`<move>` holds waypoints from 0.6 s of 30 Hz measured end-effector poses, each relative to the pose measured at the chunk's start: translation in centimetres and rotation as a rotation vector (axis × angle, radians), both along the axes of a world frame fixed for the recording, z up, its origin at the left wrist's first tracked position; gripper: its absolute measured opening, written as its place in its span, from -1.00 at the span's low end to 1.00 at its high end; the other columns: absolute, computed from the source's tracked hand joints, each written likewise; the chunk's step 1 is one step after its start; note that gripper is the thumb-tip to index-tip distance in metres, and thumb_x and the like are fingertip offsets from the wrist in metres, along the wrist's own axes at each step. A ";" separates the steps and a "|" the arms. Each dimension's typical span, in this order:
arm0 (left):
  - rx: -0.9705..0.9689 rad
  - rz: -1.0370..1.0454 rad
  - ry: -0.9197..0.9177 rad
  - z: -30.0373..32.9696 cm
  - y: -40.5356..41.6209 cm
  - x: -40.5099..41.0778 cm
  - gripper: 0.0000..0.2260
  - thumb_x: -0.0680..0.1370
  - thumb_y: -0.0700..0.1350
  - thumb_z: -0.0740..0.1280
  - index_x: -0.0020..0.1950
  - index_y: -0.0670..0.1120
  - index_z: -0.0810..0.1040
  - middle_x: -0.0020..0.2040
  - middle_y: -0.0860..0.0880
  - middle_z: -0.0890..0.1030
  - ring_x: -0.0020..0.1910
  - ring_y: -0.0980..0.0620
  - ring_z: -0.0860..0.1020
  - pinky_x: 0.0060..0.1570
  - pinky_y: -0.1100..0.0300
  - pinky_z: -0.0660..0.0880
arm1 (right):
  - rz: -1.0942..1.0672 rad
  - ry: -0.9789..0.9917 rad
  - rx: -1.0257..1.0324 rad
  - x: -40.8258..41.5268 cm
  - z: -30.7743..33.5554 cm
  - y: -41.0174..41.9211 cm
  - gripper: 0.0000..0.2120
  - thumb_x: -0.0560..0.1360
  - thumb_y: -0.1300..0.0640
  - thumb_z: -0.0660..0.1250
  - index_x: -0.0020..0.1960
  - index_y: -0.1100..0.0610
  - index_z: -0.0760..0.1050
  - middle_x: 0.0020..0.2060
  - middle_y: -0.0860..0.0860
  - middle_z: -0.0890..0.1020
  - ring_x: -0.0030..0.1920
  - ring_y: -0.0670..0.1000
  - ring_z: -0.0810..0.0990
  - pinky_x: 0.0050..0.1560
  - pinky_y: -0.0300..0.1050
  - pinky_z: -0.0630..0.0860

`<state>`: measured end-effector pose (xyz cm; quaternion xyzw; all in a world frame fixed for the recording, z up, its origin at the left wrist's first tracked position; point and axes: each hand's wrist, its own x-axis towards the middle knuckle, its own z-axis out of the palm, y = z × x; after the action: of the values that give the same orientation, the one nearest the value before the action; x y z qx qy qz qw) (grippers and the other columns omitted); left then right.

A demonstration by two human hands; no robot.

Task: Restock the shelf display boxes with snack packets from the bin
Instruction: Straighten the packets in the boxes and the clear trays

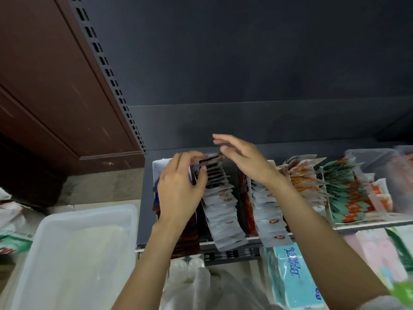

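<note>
Left hand: left hand [178,191] reaches up to the back end of the row of grey-white foil snack packets [221,204]; fingers and thumb curled around the rearmost packets, pinching them near their top edges.
Right hand: right hand [241,157] hovers just right of the same row's back end, fingers straight and spread, palm turned leftward; fingertips close to a small dark packet [211,158] at the row's top. Contact probably, though motion blur prevents certainty.
Landmark: grey metal shelf [368,224], front lip running across the frame's right half.
Packet row, first: stands in a tall white cardboard display box [156,173] at the shelf's left end, packets upright and overlapping from front lip to back.
Packet row, second: second row of grey-white packets [270,211], same red oval logo, just right of the first on the shelf, with a red-brown box wall [247,204] between them.
Further right on shelf: orange-and-white sachets [306,180], then green-and-orange sachets [348,193], each fanned in its own box.
Bin: translucent white plastic bin [73,253], below and left of the shelf's left end; interior pale, contents not discernible.
Below shelf: light-blue tissue pack [292,274] under the front lip, right of centre.
</note>
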<state>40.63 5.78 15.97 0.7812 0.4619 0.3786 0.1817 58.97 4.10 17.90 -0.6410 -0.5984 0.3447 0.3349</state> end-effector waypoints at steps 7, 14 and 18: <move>-0.054 -0.208 -0.304 4.7 -2.5 3.3 -0.87 0.52 0.02 0.24 0.02 0.02 0.44 -0.42 0.12 0.44 -0.39 0.10 0.47 -0.38 0.27 0.38 | -0.350 -0.064 0.259 2.7 1.0 -9.9 -0.75 0.60 0.16 0.20 0.25 0.03 0.50 -0.04 -0.15 0.66 -0.03 -0.15 0.63 0.02 -0.22 0.54; -0.320 -0.635 0.007 4.6 -8.8 13.0 -0.82 0.50 0.03 0.28 0.09 0.08 0.48 -0.22 0.20 0.54 -0.20 0.16 0.54 -0.22 0.16 0.50 | -0.743 -0.147 0.213 11.0 -0.5 -22.1 -0.79 0.58 0.20 0.24 0.07 -0.05 0.56 -0.20 -0.16 0.68 -0.12 -0.17 0.63 -0.05 -0.40 0.46; -0.429 -0.714 0.073 1.6 -11.8 20.9 -0.73 0.53 -0.08 0.35 0.23 0.02 0.47 0.06 0.12 0.56 0.01 0.19 0.52 0.04 0.10 0.51 | -0.838 -0.310 0.145 17.1 -3.1 -25.7 -0.73 0.51 0.27 0.29 0.10 -0.04 0.55 -0.10 -0.09 0.66 -0.16 -0.03 0.64 -0.09 -0.22 0.54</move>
<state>61.57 -6.03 17.56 0.8496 0.2363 0.1592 0.4438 76.03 -21.58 14.80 -0.8469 -0.3529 0.0363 0.3962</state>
